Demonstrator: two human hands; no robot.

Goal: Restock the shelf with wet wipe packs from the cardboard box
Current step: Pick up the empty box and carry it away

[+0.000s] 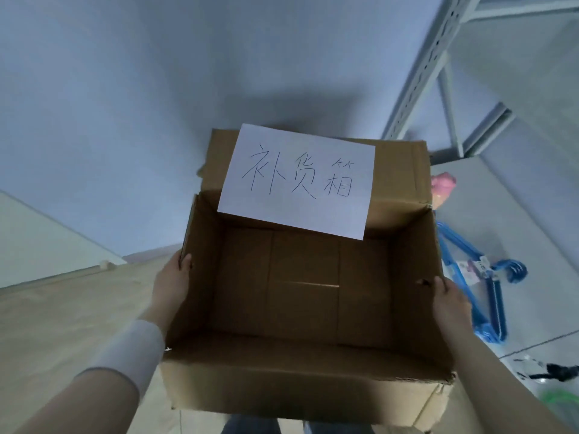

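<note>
Empty brown cardboard box, open-topped, between left hand and right hand; fingers clamped on side walls. Probably light, walls flexible: best held low.

Cardboard box: brown, open at the top, upright, its bare seamed floor showing inside.
Far flap: raised, with a white paper sheet bearing handwritten characters.
Position: held off the floor, left hand gripping the left wall, right hand gripping the right wall.
Shelf: pale grey metal with perforated uprights, beyond the box's far right corner.
</note>
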